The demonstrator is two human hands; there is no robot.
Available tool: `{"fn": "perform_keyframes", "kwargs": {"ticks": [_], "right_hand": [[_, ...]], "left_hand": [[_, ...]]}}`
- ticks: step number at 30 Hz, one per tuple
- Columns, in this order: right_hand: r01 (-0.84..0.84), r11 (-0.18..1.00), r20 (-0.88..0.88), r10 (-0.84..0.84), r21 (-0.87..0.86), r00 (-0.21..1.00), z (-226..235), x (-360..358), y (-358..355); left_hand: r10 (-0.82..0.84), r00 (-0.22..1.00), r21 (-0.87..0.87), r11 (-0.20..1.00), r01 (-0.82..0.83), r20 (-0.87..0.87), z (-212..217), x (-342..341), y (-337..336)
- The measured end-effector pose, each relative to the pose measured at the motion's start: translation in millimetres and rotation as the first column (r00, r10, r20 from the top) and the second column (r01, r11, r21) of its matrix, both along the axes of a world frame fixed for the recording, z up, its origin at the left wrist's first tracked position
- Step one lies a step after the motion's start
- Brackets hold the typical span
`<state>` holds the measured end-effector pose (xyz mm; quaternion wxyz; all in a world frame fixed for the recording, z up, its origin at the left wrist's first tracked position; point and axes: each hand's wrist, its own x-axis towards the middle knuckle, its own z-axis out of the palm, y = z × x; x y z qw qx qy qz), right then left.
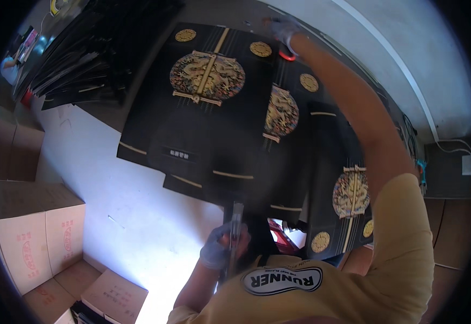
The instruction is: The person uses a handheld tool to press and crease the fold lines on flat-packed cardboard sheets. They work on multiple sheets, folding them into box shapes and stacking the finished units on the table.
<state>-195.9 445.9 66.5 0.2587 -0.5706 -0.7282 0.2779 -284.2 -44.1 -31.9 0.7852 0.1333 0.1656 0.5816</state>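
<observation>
Large black printed sheets point(170, 121), with round gold-and-coloured emblems and gold lines, overlap across the work table. At the far edge, my right hand point(282, 29), in a grey glove, reaches out with its fingers seemingly stretched, though they are blurred. Close under its wrist is a red ring-shaped handle point(287, 55), mostly hidden. My left hand point(219, 248), also gloved, is closed around an upright clear strip point(236, 221) close to my body. Another black panel point(322, 210) with the same kind of emblem lies below my right forearm.
A thick stack of black sheets point(84, 70) fans out at the far left. Cardboard boxes point(35, 232) stand on the left, with another box point(114, 297) below. A white wall with a cable point(403, 70) rises behind the table. A person point(9, 67) shows at the far left edge.
</observation>
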Motion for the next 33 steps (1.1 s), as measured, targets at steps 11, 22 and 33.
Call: {"fn": "perform_keyframes", "kwargs": {"ticks": [11, 22, 33], "right_hand": [[-0.121, 0.989, 0.625, 0.144, -0.08, 0.767, -21, -73, 62], [-0.087, 0.993, 0.226, 0.066, 0.084, 0.972, -53, 28, 144], [-0.1, 0.993, 0.341, 0.07, 0.07, 0.937, -43, 2, 88]], "left_hand": [[0.032, 0.999, -0.129, 0.991, -0.035, -0.027, -17, -20, 3], [-0.075, 0.992, -0.125, 0.99, 0.062, -0.1, -9, -28, 0], [-0.131, 0.978, -0.102, 0.988, 0.115, -0.164, -1, -18, -3]]}}
